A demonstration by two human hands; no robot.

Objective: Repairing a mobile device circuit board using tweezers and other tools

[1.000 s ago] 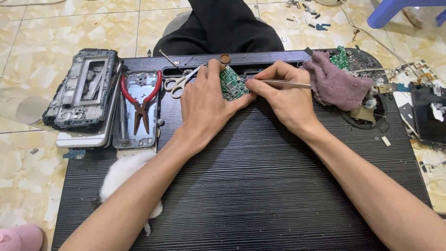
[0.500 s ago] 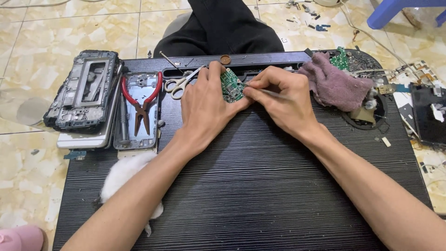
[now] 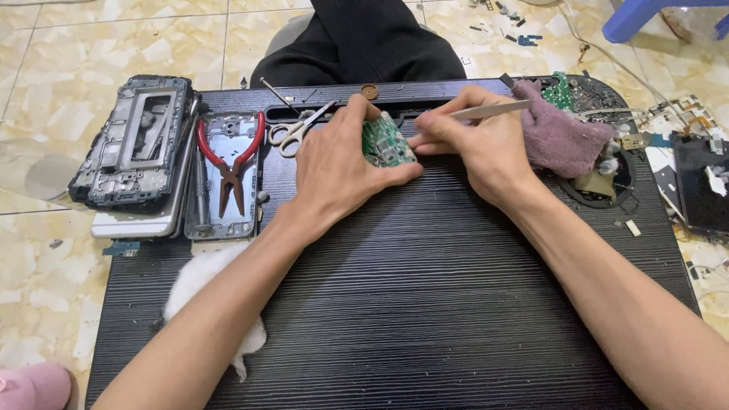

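The left hand (image 3: 342, 171) lay palm down on the black ribbed worktop (image 3: 425, 304), its fingers and thumb closed around a small green circuit board (image 3: 386, 143) and tilting it up on edge, apparently so that the populated face looked toward the other hand. The right hand (image 3: 478, 148) was closed in a pen-like pinch on a pair of slim metal tweezers (image 3: 486, 111), whose tips were hidden behind the fingers near the board's upper edge; the grip suited fine picking work. The board sat near the far middle of the worktop, just beside a long groove in its rear edge.

The spare tools were laid out to the left, within reach but clear of the work. One pair of silver scissors (image 3: 298, 129) lay just beside the left hand. One pair of red-handled pliers (image 3: 230, 159) rested on a pale blue phone frame (image 3: 224, 182), and a stack of dark grey phone chassis parts (image 3: 133, 148) sat at the left edge; how many were in the stack could not be told. One white wad of cotton (image 3: 199, 282) lay under the left forearm. To the right, one mauve cloth (image 3: 563, 138) was bunched up touching the right hand, with a second green board (image 3: 560, 91) behind it and loose scraps beyond. One small brown round disc (image 3: 370, 91) sat by the groove.
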